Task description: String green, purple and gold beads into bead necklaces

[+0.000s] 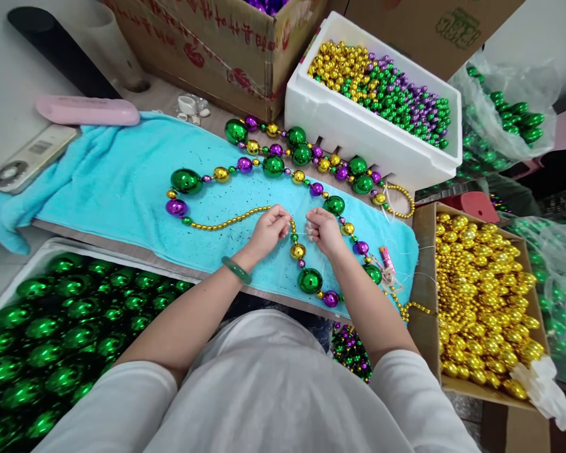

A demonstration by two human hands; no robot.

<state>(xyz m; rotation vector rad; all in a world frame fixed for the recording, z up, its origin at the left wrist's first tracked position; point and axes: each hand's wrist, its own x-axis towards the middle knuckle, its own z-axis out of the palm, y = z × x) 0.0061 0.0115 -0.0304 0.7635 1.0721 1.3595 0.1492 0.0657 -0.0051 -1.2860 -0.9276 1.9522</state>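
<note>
A: What's sitting closest?
B: White shirt is filling the near edge. Bottom L, a tray is holding lots of big green beads. On the R, a ctn is holding gold beads.

A: And the hands?
B: L hand, w/ a green bracelet on its wrist, is pinching the bead strand approx. where two runs of small gold beads are meeting. R hand is curling closed just beside it, not touching, & pinching a thin thread that's running betw. the two. Can't tell exactly what's under the fingertips.

A: Where's the strand lying?
B: It's looping over the turq. towel, green, gold & purple, w/ part running near the R forearm.

A: Past that?
B: 2nd strand is lying doubled along the towel's back edge, just in front of a white foam box that's holding small multicol. beads. A big cardboard box is standing to its L.
</note>
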